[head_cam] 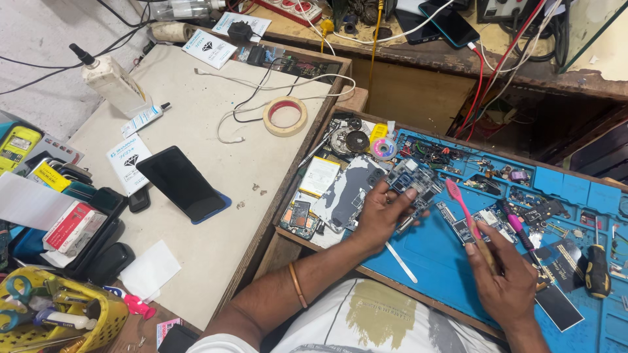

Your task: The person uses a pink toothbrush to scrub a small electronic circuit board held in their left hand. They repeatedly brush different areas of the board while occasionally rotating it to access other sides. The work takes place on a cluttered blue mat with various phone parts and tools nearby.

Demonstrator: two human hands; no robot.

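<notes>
Left fingers [392, 196] grip circuit board [411, 183], partly hidden | right fingers [487, 245] apparently grip pink toothbrush [461, 206]

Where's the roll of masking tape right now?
In the head view the roll of masking tape lies flat on the pale worktop, upper centre, among thin cables, left of the blue repair mat and beyond the left hand.

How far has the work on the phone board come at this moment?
Done: the phone looks opened, with loose parts spread on the blue mat. In hand: the left hand holds the circuit board, and the right hand holds a pink toothbrush beside it. Left: brushing the board and putting the parts back together, it seems.
</notes>
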